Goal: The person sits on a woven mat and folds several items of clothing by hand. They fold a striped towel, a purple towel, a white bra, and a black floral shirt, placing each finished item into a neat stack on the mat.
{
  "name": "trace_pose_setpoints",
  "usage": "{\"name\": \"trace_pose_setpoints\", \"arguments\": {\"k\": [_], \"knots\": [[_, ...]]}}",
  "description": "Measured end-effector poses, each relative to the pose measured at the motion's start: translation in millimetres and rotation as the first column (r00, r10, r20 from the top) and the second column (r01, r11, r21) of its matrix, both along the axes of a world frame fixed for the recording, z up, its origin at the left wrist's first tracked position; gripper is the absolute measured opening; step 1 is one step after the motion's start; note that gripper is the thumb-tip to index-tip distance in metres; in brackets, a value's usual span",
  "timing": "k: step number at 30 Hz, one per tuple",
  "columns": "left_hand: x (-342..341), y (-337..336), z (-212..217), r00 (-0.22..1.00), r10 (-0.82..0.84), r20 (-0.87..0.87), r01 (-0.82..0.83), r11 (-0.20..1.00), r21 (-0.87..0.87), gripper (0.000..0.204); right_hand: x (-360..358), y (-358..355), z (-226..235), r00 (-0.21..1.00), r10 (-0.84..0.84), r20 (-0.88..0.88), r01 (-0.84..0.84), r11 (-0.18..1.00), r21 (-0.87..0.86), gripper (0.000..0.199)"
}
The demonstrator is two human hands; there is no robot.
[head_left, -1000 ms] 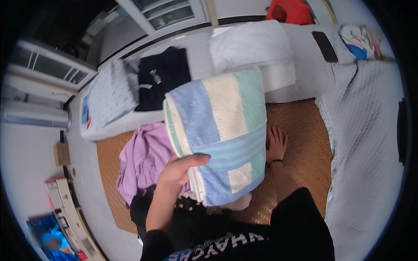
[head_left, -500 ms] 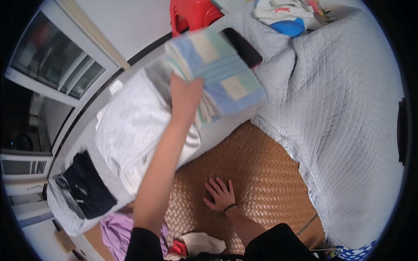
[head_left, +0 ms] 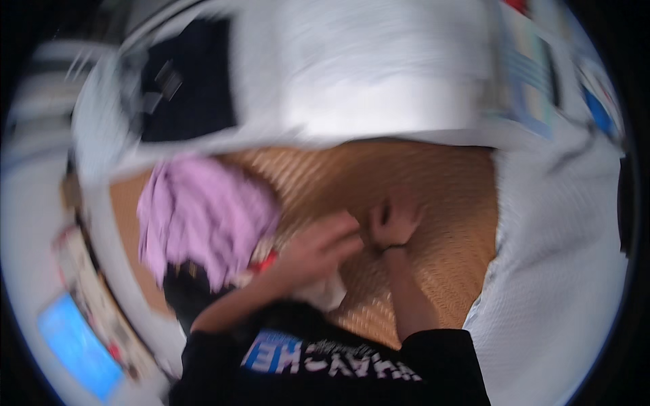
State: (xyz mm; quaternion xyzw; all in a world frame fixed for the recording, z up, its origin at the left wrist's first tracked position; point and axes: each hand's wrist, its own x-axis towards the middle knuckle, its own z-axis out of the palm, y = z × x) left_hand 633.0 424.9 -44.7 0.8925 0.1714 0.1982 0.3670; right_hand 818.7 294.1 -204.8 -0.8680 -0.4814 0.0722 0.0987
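Note:
Both of my hands are blurred over the brown woven mat (head_left: 440,271). My left hand (head_left: 321,243) has its fingers loosely apart and nothing visible in them. Just to its right, my right hand (head_left: 398,222), with a dark band at the wrist, also looks empty, with a gap between thumb and fingers. A crumpled purple cloth (head_left: 203,210) lies left of my hands. Beneath my left hand are a small red cloth (head_left: 266,262) and an off-white cloth (head_left: 325,294). The folded blue, green and cream checked cloth (head_left: 531,74) rests at the far right.
Along the far side, a black folded garment (head_left: 193,84) and a large white folded cloth (head_left: 386,68) lie on a pale cover. Quilted grey-white fabric (head_left: 562,271) drapes down the right. A lit blue screen (head_left: 78,345) stands at the lower left.
My left hand has let go of the checked cloth and come back near my right hand. The right hand's spread fingers have bent. The view has swung to the left.

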Motion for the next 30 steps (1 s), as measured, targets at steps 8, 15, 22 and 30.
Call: {"name": "trace_pose_setpoints", "arguments": {"k": [8,15,22,30], "knots": [[-250,-65,-25,0.346,0.612,-0.711,-0.562,0.742,0.365,0.091,-15,-3,-13,0.983,0.07,0.171,-0.099,0.981,0.168,0.059],[-288,-70,-30,0.571,0.787,-0.235,-0.816,0.574,-0.061,0.036,-7,15,17,0.991,0.072,0.109,-0.071,0.997,-0.009,0.055],[-396,-123,118,0.85,0.428,0.308,-0.18,0.784,-0.594,0.028,-219,64,156,0.467,0.614,-0.636,-0.359,0.789,0.498,0.044],[-565,-294,105,0.868,0.429,0.251,0.043,0.438,-0.898,0.028,-372,78,183,0.517,0.221,-0.827,-0.343,0.939,0.036,0.043]]}}
